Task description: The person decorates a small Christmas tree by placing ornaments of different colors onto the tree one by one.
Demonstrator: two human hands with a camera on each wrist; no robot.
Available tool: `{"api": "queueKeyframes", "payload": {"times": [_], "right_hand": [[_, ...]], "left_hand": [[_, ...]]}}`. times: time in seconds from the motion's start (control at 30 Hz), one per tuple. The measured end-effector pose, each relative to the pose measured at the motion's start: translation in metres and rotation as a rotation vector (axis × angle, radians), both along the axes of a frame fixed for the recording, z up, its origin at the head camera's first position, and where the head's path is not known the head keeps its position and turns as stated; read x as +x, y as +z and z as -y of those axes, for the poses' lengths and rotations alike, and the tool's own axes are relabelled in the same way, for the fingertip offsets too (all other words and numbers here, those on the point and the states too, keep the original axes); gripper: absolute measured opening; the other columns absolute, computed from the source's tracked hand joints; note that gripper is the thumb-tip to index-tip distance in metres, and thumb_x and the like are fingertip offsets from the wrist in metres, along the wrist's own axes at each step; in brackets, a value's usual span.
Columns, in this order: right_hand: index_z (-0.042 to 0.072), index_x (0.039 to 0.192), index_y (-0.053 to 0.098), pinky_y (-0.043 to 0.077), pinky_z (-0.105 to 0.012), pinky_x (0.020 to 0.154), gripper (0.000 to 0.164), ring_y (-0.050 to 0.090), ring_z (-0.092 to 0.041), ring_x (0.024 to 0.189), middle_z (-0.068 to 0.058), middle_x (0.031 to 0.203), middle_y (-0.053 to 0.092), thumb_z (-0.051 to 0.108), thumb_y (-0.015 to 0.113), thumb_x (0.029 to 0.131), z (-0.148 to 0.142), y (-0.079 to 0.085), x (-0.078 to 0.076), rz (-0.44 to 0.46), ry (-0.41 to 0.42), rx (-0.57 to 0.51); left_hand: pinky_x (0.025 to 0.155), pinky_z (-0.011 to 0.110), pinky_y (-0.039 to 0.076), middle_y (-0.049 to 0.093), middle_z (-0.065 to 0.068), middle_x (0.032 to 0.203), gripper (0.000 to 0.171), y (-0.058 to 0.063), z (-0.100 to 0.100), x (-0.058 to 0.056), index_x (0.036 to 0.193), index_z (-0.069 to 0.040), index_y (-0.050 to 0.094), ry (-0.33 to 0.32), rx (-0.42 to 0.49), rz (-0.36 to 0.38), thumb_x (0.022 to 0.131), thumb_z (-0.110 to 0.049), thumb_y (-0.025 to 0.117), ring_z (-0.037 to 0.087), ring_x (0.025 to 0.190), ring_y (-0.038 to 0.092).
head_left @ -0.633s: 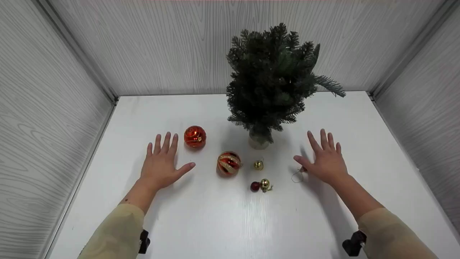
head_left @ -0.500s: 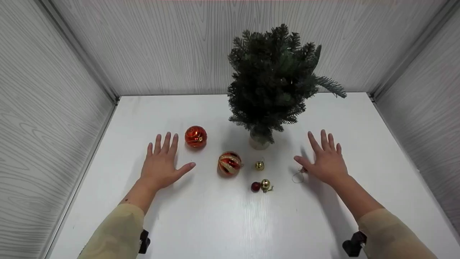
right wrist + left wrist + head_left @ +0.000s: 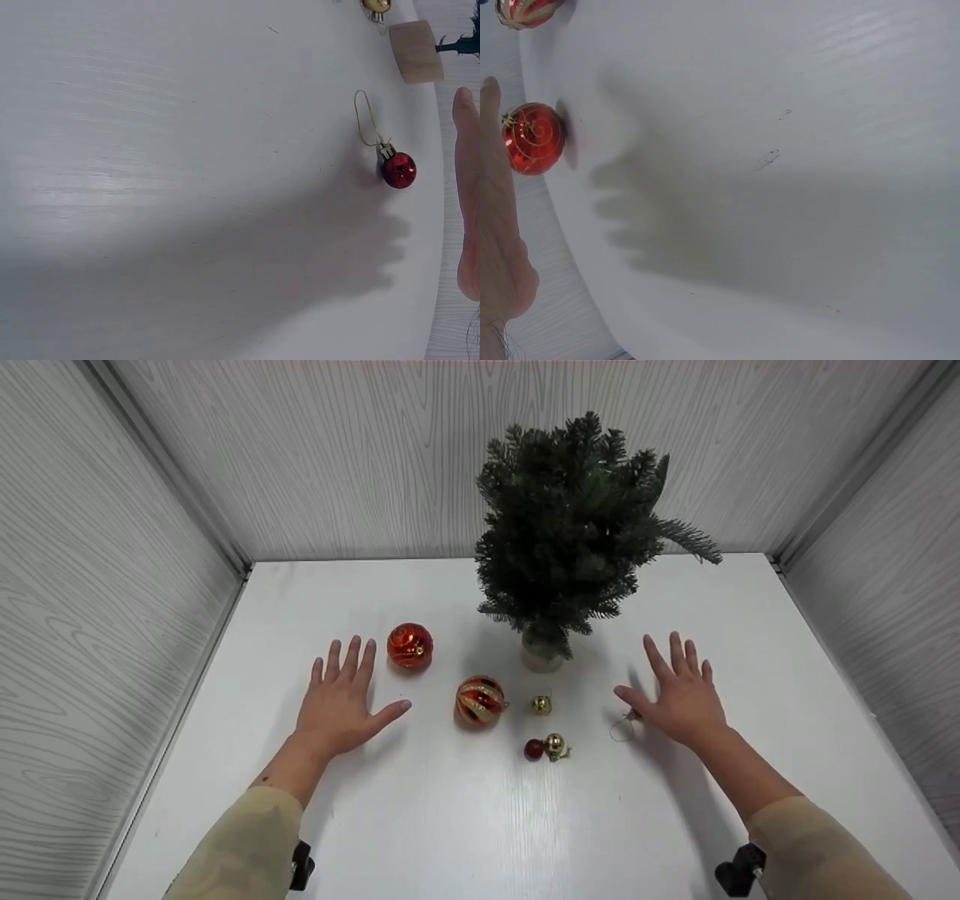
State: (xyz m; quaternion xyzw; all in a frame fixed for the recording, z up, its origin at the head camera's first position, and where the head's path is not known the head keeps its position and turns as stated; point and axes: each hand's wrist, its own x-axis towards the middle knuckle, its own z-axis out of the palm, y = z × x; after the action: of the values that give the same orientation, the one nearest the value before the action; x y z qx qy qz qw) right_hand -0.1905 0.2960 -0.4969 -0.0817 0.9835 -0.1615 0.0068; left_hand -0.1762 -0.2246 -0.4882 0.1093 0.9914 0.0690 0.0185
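Note:
My left hand [image 3: 337, 709] hovers over the left of the table with fingers spread, holding nothing. Beyond its fingertips lies a shiny red bauble [image 3: 410, 646] with gold swirls. To the right of its thumb sits a red-and-gold striped bauble [image 3: 480, 701]. My right hand [image 3: 681, 701], likewise spread and holding nothing, hangs above a small red bauble [image 3: 399, 170] with a gold string loop; the hand mostly covers that bauble in the head view. Between the hands are a small gold bauble [image 3: 541, 705], another gold bauble [image 3: 555, 745] and a dark red one [image 3: 533, 749] beside it.
A small artificial Christmas tree [image 3: 566, 525] on a pale round base [image 3: 540, 658] stands at the back, right of centre, one branch sticking out rightward. The white table [image 3: 450, 832] is enclosed by grey wood-grain panels [image 3: 360, 457] at the back and both sides.
The head view has shifted very slightly, and the left hand appears a touch lower and further right in it. Both hands stay spread, and the baubles and tree keep their places.

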Motion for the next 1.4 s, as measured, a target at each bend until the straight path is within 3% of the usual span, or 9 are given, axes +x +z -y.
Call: {"api": "queueKeyframes", "payload": {"times": [0.3, 0.6, 0.73, 0.93, 0.97, 1.07, 1.2, 1.3, 1.4], "right_hand": [[0.017, 0.172, 0.016, 0.007, -0.074, 0.121, 0.1, 0.001, -0.052, 0.159, -0.028, 0.174, 0.002, 0.072, 0.055, 0.099, 0.004, 0.001, 0.001, -0.036, 0.005, -0.025], [0.017, 0.172, 0.014, 0.007, -0.072, 0.122, 0.098, -0.001, -0.05, 0.16, -0.027, 0.174, 0.002, 0.068, 0.057, 0.1, 0.008, 0.01, 0.008, -0.049, 0.007, -0.095], [0.019, 0.172, 0.015, 0.007, -0.069, 0.124, 0.096, 0.001, -0.048, 0.16, -0.025, 0.175, 0.004, 0.067, 0.058, 0.101, 0.011, 0.012, 0.011, -0.056, 0.012, -0.135], [0.02, 0.172, 0.02, 0.01, -0.065, 0.126, 0.093, 0.006, -0.044, 0.161, -0.021, 0.175, 0.012, 0.063, 0.062, 0.1, 0.021, 0.013, 0.016, -0.071, 0.033, -0.201], [0.02, 0.171, 0.021, 0.012, -0.065, 0.125, 0.093, 0.008, -0.044, 0.161, -0.021, 0.175, 0.015, 0.063, 0.063, 0.1, 0.023, 0.013, 0.017, -0.073, 0.036, -0.209], [0.022, 0.171, 0.026, 0.034, -0.065, 0.116, 0.092, 0.014, -0.041, 0.161, -0.018, 0.174, 0.022, 0.064, 0.064, 0.099, 0.028, 0.012, 0.02, -0.074, 0.036, -0.223], [0.02, 0.168, 0.033, 0.048, -0.064, 0.096, 0.089, 0.035, -0.043, 0.153, -0.017, 0.171, 0.032, 0.063, 0.067, 0.098, 0.029, 0.011, 0.022, -0.087, 0.023, -0.258], [0.014, 0.165, 0.039, 0.044, -0.066, 0.104, 0.084, 0.046, -0.047, 0.144, -0.02, 0.166, 0.039, 0.056, 0.07, 0.099, 0.022, 0.008, 0.023, -0.105, 0.014, -0.283], [0.01, 0.162, 0.043, 0.04, -0.065, 0.111, 0.082, 0.049, -0.047, 0.142, -0.021, 0.163, 0.044, 0.052, 0.072, 0.099, 0.008, 0.003, 0.023, -0.087, 0.008, -0.287]], "left_hand": [[0.128, 0.061, 0.002, 0.006, 0.018, 0.177, 0.115, 0.01, -0.009, 0.003, 0.171, -0.008, 0.006, -0.023, 0.012, -0.011, 0.094, -0.087, 0.04, 0.041, 0.162, -0.003], [0.129, 0.057, 0.005, 0.009, 0.015, 0.177, 0.112, 0.02, -0.03, 0.007, 0.171, -0.009, 0.009, -0.084, 0.08, -0.062, 0.095, -0.082, 0.046, 0.038, 0.163, 0.003], [0.129, 0.054, 0.006, 0.01, 0.011, 0.177, 0.109, 0.037, -0.045, 0.006, 0.171, -0.009, 0.011, -0.12, 0.149, -0.09, 0.096, -0.078, 0.048, 0.036, 0.163, 0.007], [0.13, 0.045, 0.011, 0.017, 0.006, 0.177, 0.1, 0.072, -0.069, -0.001, 0.171, -0.01, 0.016, -0.207, 0.305, -0.17, 0.1, -0.067, 0.057, 0.027, 0.163, 0.014], [0.13, 0.044, 0.013, 0.019, 0.007, 0.176, 0.098, 0.077, -0.073, -0.002, 0.171, -0.01, 0.018, -0.226, 0.332, -0.187, 0.1, -0.064, 0.059, 0.026, 0.162, 0.016], [0.129, 0.043, 0.019, 0.024, 0.007, 0.175, 0.093, 0.089, -0.086, -0.005, 0.17, -0.009, 0.022, -0.271, 0.409, -0.221, 0.102, -0.057, 0.063, 0.023, 0.161, 0.023], [0.125, 0.043, 0.029, 0.032, 0.006, 0.172, 0.086, 0.1, -0.099, -0.009, 0.169, -0.011, 0.029, -0.307, 0.535, -0.231, 0.102, -0.048, 0.068, 0.021, 0.158, 0.03], [0.119, 0.044, 0.041, 0.04, 0.005, 0.168, 0.08, 0.106, -0.108, -0.012, 0.166, -0.012, 0.036, -0.319, 0.6, -0.238, 0.102, -0.044, 0.071, 0.02, 0.153, 0.04], [0.109, 0.045, 0.05, 0.048, 0.006, 0.163, 0.073, 0.109, -0.114, -0.015, 0.163, -0.012, 0.044, -0.326, 0.621, -0.257, 0.102, -0.041, 0.072, 0.022, 0.143, 0.053]]}}
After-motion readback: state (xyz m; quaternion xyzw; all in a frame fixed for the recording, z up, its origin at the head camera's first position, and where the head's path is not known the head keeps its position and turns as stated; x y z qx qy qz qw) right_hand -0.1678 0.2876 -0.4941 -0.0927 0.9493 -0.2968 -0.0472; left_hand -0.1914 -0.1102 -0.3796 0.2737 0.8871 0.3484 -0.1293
